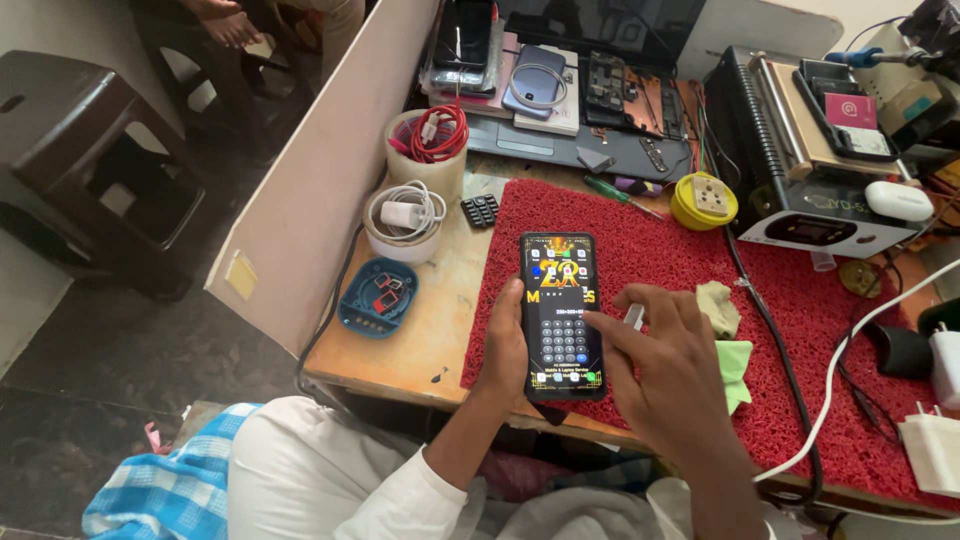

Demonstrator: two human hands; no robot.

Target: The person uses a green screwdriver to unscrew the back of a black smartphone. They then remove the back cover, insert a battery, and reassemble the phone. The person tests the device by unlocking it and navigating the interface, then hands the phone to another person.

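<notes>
Smartphone (563, 316) upright-ish on red mat (640, 250), mid-bench, screen lit, on-screen keypad showing w/ a line of digits already entered above it. So: phone powered on and responding, entry partly keyed; whether entry is finished, cannot tell.

Left hand (505, 345) at phone's 9 o'clock edge, fingers wrapped round the side and behind, grasping the phone and steadying it. Right hand (665, 375) at phone's 3 o'clock, index finger stretched onto lower-right of screen; other fingers loosely curled, grasping nothing clearly visible, though a small pale item (634, 316) pokes out by the knuckles, too hidden to ID.

Materials: phone slab glossy black glass, rounded corners. Mat coarse, looped, bristly plastic. Wooden bench (430, 320) bare and scuffed at 9 o'clock of mat. Crumpled cloths (728, 340), beige and pale green, soft, at 3 o'clock of phone. Yellow round socket (704, 199) at 1 o'clock, hard plastic. Blue round tray (378, 297) w/ small parts at 9 o'clock. Two tubs w/ coiled white cable (405, 215) and red cable (432, 135) at 10–11 o'clock. Black cable (775, 350) across mat at 3 o'clock.
</notes>
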